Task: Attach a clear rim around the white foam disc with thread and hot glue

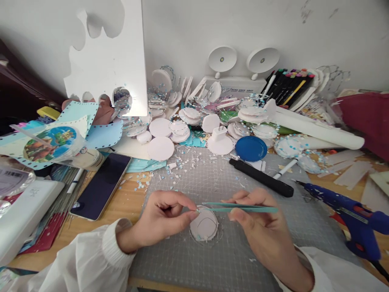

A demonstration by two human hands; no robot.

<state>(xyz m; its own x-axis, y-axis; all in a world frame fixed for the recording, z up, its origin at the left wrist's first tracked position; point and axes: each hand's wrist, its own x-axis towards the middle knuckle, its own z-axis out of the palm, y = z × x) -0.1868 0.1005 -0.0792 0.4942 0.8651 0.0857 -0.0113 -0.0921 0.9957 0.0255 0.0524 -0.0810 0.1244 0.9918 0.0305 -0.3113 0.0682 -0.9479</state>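
A pair of teal tweezers (255,209) lies across the fingers of my right hand (264,223), which grips it with the tips pointing left. My left hand (167,217) is closed in a pinch just left of those tips. What it pinches is too small to make out; a tiny pale bit shows by the fingertips. Below both hands, a white foam disc (206,228) lies flat on the grey cutting mat (170,267). Thin wire loops over and around the disc, with small bluish bits near its edge.
Many white discs (161,149) and beaded wire pile up at the back. A blue lid (251,148), a black pen-like tool (261,177) and a blue glue gun (349,215) lie right. Left are a phone (101,186), a lidded cup (57,144) and a white box (30,215).
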